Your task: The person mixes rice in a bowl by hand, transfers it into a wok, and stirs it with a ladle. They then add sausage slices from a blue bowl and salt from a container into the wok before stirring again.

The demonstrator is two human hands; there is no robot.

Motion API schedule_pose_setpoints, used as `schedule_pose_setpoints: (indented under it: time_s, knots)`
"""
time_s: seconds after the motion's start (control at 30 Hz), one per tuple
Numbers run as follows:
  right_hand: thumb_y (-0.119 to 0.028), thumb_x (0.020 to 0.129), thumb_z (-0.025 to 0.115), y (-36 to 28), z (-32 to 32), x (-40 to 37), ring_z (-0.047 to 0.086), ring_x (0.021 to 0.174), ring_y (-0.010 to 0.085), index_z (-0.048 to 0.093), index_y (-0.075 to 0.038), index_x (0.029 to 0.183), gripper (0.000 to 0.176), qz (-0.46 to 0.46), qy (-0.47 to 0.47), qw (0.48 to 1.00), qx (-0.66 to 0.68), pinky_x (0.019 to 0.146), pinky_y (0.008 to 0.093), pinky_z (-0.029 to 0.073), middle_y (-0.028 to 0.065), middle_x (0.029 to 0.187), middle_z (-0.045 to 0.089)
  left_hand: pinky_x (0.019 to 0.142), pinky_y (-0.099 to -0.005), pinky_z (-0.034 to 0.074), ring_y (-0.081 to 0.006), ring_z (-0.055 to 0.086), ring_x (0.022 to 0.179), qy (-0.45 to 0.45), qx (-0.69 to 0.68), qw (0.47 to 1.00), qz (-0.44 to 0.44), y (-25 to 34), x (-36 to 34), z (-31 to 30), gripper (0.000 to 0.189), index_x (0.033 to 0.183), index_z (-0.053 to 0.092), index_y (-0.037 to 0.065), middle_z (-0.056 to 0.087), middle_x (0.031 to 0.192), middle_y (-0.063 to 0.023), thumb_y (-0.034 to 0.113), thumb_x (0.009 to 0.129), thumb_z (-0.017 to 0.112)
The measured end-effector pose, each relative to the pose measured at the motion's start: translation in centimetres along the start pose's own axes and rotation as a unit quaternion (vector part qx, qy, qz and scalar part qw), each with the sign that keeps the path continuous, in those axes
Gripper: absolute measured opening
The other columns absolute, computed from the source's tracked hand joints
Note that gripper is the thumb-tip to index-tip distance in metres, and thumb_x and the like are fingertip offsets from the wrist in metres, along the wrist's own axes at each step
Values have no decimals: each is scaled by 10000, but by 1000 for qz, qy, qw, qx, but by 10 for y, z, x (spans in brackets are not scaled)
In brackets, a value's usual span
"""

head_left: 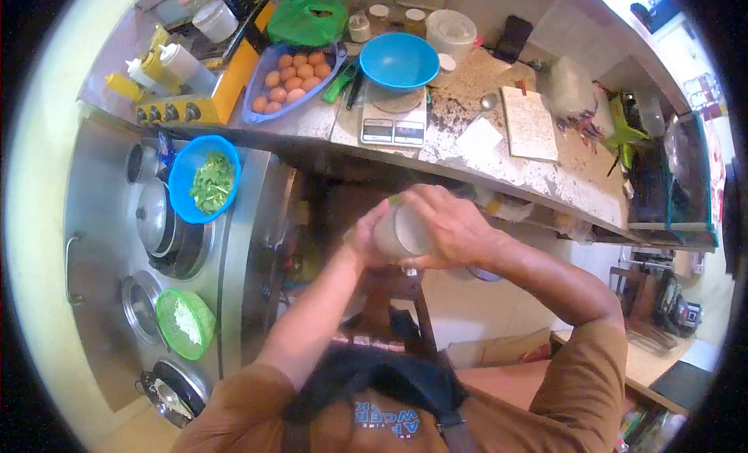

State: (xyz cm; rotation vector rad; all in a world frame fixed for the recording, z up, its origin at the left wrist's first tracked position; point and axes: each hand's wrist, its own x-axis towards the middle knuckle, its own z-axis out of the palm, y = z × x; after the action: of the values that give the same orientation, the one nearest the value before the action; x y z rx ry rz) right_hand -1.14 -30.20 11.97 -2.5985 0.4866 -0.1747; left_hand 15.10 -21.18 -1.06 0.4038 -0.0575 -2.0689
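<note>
Both my hands are closed around a whitish, cloudy jar [403, 231] in front of my chest, beyond the counter's front edge. My left hand [363, 236] wraps its left side. My right hand [453, 225] grips it from the right and over the far end, where a bit of green shows between the fingers. The jar looks tilted, with one round end toward me; its contents cannot be made out. Nearest on the counter are a kitchen scale [393, 132] and a blue bowl [399, 61] resting on it.
Eggs fill a purple basket [251, 102] beside a yellow stove [226, 102]. An open notebook [530, 124] and a spoon [488, 102] lie rightward. To my left are a blue bowl of chopped greens [181, 184], a green bowl with white pieces [204, 328] and a lidded pot [156, 211].
</note>
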Motion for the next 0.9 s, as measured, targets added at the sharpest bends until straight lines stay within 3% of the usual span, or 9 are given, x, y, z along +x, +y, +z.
schedule_pose_setpoints:
  time_s: [0.17,0.23,0.3,0.43,0.5,0.57,0.67,0.7,0.9]
  knots:
    - [-455,788,601,-4,13,5,537,1045,404,468,-153,1250,568,28,30,997,-70,853,486,482,248,1198,490,1032,-448,392,-262,478,1223,70,-46,995,57,-8,-13,22,625,1360,416,172,485,1327,-96,591,907,320]
    - [-449,801,599,-1,22,7,528,1060,400,468,-141,1251,560,149,51,980,120,894,476,453,238,1190,504,1032,-457,384,-272,454,1236,64,18,985,162,-17,-16,21,637,1405,318,179,440,1355,-97,561,902,396]
    - [-437,818,592,-6,26,7,533,1056,385,478,-135,1241,532,175,107,959,196,908,456,441,219,1142,529,1024,-456,384,-294,433,1243,97,273,884,365,-21,-25,26,706,1437,196,186,399,1368,-103,515,887,490]
    - [-424,806,613,-25,12,16,539,1031,373,524,-138,1193,490,148,160,956,195,893,448,452,208,1095,539,1004,-411,399,-268,449,1204,82,227,891,383,-22,-29,18,737,1451,160,120,419,1326,-132,371,893,572]
    - [-425,770,642,-21,9,16,541,1008,385,541,-170,1177,490,65,165,982,66,853,453,475,219,1116,523,997,-419,405,-271,445,1216,87,201,911,350,-8,-29,21,651,1429,239,103,423,1335,-119,437,926,480]
    - [-434,732,671,-21,5,21,539,1002,401,554,-223,1157,489,-24,158,987,-15,815,463,493,224,1148,503,996,-437,405,-279,457,1217,8,-85,993,78,8,-29,37,607,1391,334,93,452,1321,-108,505,945,354]
    - [-351,677,715,-21,-12,33,528,1053,387,553,-286,1136,492,-259,51,965,-9,847,489,478,196,1187,479,978,-449,444,-291,535,1151,-46,257,935,240,12,-24,35,558,1306,450,74,526,1268,-138,478,928,381]
    - [-351,677,715,-23,-8,28,528,1053,387,553,-286,1136,492,-260,47,964,-8,847,489,478,196,1187,479,984,-435,447,-296,546,1145,-18,10,996,88,6,-19,6,560,1273,470,60,542,1249,-155,478,902,448]
    - [-245,627,706,-11,-44,13,489,1134,352,584,-283,1099,489,-245,-41,960,-130,916,500,425,156,1240,462,734,-502,555,-351,635,949,83,61,990,-100,36,-21,-48,616,1258,510,74,605,1140,-185,553,880,424]
